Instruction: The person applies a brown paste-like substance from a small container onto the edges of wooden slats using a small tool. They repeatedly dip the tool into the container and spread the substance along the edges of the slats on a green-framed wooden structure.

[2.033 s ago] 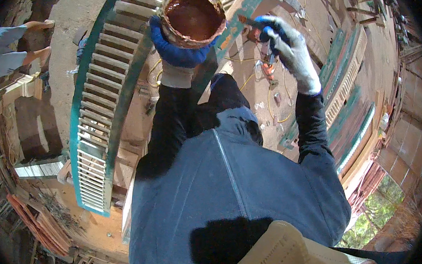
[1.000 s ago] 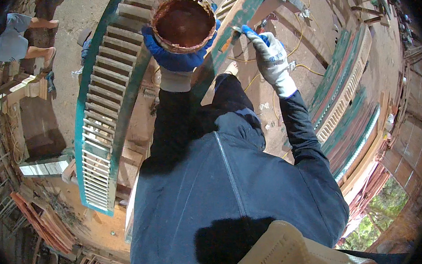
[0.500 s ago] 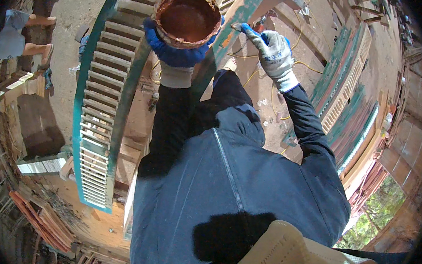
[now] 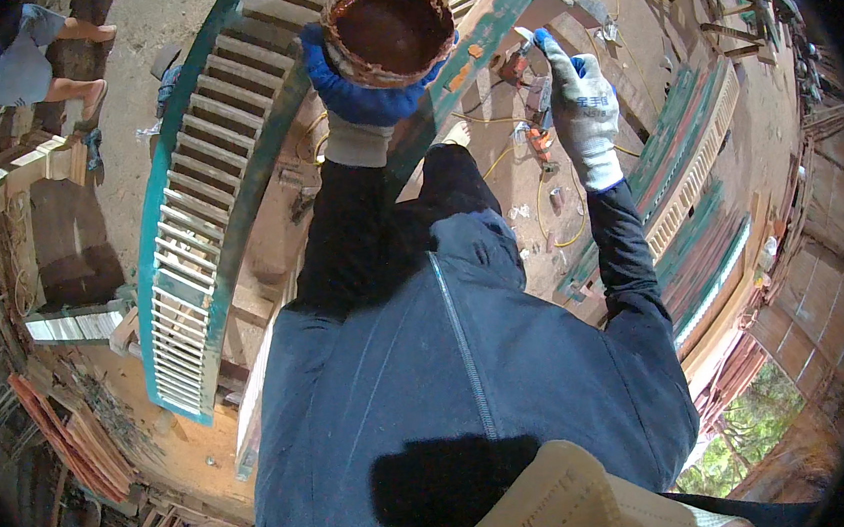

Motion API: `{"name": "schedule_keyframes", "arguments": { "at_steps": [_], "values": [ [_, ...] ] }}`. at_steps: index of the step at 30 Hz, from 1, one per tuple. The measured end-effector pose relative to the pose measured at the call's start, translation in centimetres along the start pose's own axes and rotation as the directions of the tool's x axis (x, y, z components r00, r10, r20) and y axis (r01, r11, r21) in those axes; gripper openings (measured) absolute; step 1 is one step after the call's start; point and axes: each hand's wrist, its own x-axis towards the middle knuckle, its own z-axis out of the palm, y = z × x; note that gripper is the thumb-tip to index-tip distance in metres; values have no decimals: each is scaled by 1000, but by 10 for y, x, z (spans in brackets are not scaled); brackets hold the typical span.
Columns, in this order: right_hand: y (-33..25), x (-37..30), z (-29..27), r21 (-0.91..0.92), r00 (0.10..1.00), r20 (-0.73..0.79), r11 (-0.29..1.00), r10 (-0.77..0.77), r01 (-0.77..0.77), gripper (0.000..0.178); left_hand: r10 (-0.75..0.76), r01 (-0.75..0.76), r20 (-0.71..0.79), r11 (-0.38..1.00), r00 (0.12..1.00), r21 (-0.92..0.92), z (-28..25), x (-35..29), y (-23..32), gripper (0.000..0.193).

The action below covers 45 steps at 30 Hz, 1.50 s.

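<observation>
My gloved left hand [image 4: 359,98] grips a round, crusted pot [image 4: 387,28] from beneath and around its side. Reddish-brown paste coats the inside of the pot. To the right, my gloved right hand [image 4: 585,114] is closed, thumb and finger pinching a small, pale-tipped blade-like tool [image 4: 523,34]; most of it is hidden by the fingers. That tip is beside a green-painted wooden beam [image 4: 501,18], apart from it as far as I can see. Orange-brown patches [image 4: 465,64] mark the beam's face near the pot.
A long slatted wooden frame [image 4: 205,197] with green edges runs along the left. Stacked green and reddish boards [image 4: 680,171] lie at the right. An orange power tool [image 4: 538,141] and a yellow cord [image 4: 541,208] are on the ground. Another person's legs [image 4: 75,88] show at far left.
My right hand has moved right and turned more upright, drawing the tool back from the beam. The pot in my left hand has shifted slightly right in view.
</observation>
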Motion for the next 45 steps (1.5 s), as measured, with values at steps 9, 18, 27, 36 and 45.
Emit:
{"name": "schedule_keyframes", "arguments": {
  "at_steps": [9, 18, 27, 36, 45],
  "values": [
    [-44, -7, -2, -138, 984, 103, 977, -149, 162, 47, 50, -60, 62, 984, 997, 168, 1, 5, -10, 100],
    [-52, 0, -8, -184, 982, 170, 977, -78, 109, 48, 292, -129, -174, 780, 940, 612, 23, 3, -24, 100],
    [-56, 3, -14, -159, 980, 183, 982, -74, 104, 42, 253, -122, -156, 812, 955, 571, 18, 0, -18, 100],
    [-45, -6, -10, -100, 982, 184, 994, -35, 54, 53, -69, 98, 245, 989, 967, -107, -10, 7, -4, 99],
    [-32, 1, -25, 727, 889, 406, 515, 210, -454, 34, 106, -108, 24, 984, 994, 139, 0, 4, -4, 101]
  ]
}}
